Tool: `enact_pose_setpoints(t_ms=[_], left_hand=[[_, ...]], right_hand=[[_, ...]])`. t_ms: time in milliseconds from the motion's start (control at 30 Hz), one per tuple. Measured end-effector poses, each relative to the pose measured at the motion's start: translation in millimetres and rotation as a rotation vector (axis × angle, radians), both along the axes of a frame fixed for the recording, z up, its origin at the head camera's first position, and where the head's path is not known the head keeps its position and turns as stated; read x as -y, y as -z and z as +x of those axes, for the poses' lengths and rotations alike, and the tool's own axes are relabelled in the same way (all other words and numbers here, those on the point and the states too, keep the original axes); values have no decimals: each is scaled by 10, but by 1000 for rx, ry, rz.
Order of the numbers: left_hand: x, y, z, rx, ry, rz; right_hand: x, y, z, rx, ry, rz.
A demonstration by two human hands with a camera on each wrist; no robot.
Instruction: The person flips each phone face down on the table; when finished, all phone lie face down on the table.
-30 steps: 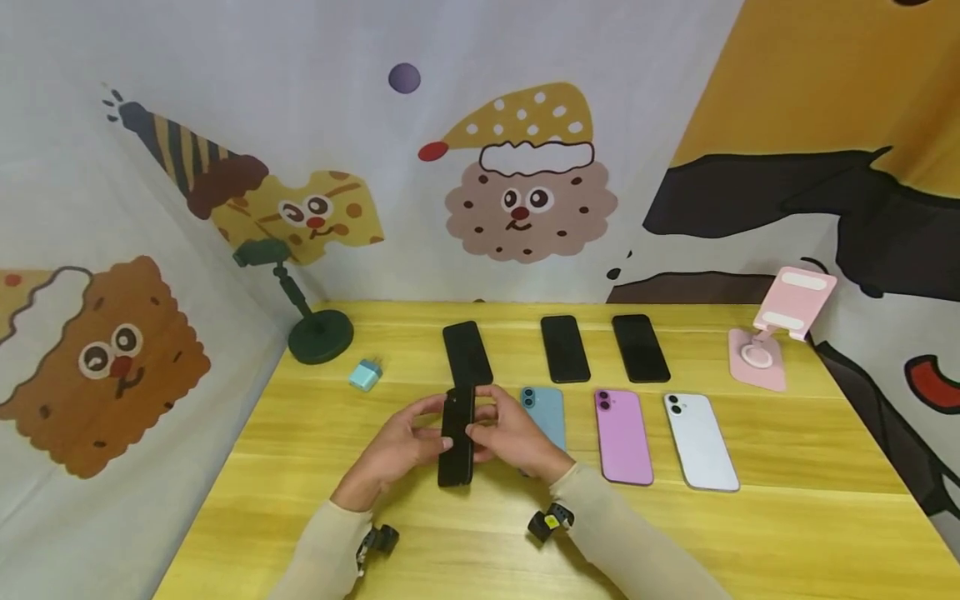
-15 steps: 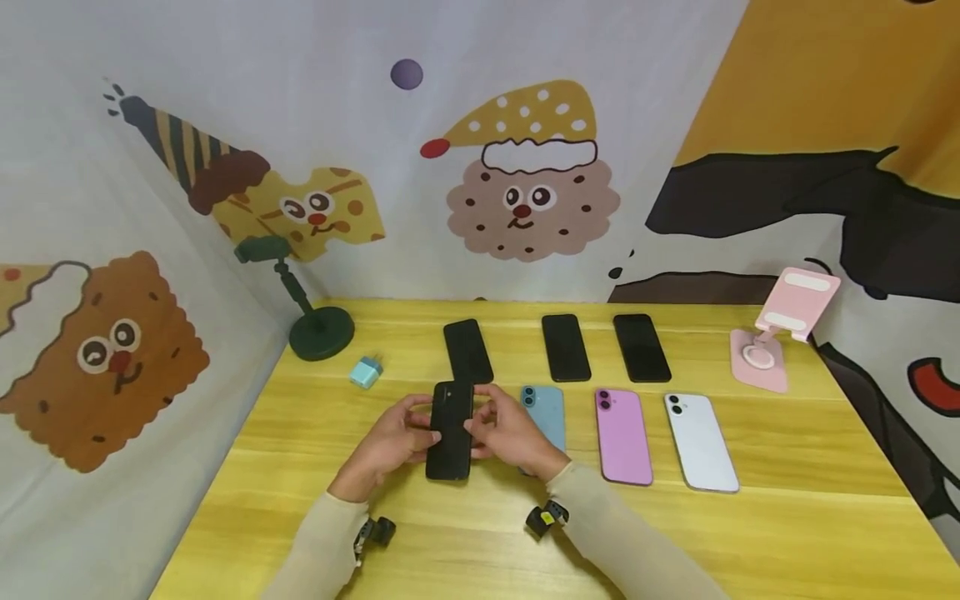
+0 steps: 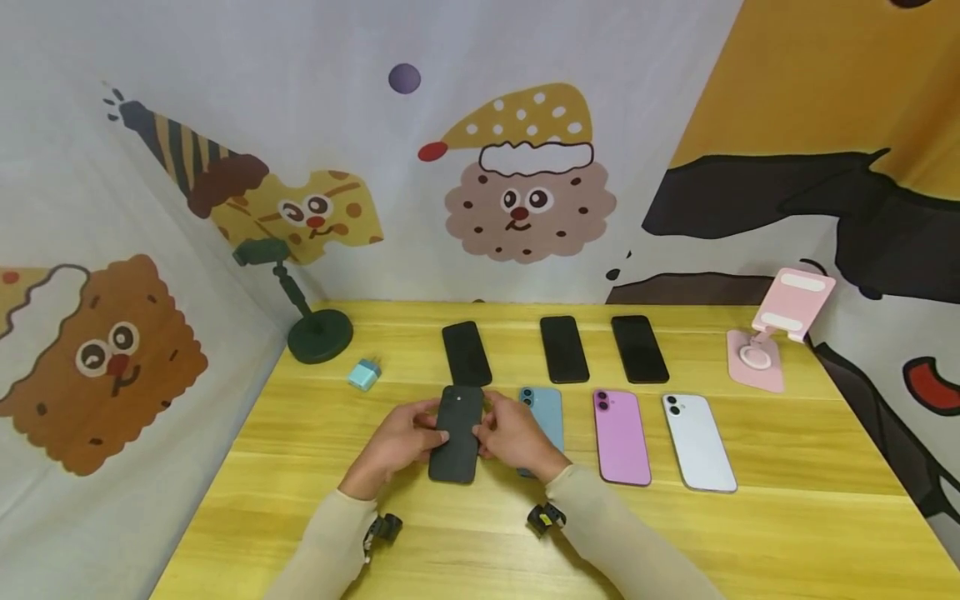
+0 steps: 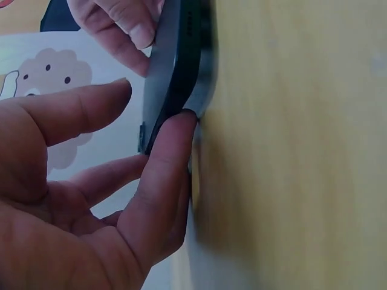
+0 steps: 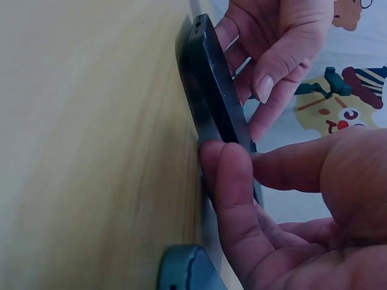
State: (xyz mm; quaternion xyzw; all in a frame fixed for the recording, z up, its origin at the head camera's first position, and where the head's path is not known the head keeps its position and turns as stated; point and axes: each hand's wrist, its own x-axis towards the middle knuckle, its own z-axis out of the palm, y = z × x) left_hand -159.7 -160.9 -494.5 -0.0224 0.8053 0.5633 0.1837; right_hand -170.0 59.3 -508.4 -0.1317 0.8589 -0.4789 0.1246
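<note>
A black phone is held between both hands just above the table, its broad side facing up, with a small bright spot near its top. My left hand grips its left edge, fingers against the edge and underside; the thumb appears raised off the surface in the left wrist view. My right hand pinches the opposite edge between thumb and fingers. A blue phone lies just right of it, camera side up, partly covered by my right hand. Behind the held phone lies a black phone.
A pink phone and a white phone lie to the right. Two more black phones, one central and one further right, lie behind. A green stand, a blue charger plug and a pink stand flank them.
The black phone was tilted with its side edge showing; it has turned to show its broad side and looks lighter. Both hands keep hold of it and have shifted only slightly.
</note>
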Motion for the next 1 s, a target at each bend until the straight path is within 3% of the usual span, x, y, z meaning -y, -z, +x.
enact_pose_setpoints(t_ms=[200, 433, 667, 1000], left_hand=[[-58, -5, -44, 13, 24, -66], [-134, 0, -63, 14, 49, -67], [-181, -23, -87, 20, 56, -84], [-194, -42, -120, 5, 20, -83]], right_hand=[[-11, -23, -5, -2, -4, 50], [-48, -24, -26, 56, 36, 87], [-69, -41, -48, 25, 34, 106], [-140, -53, -66, 2, 70, 86]])
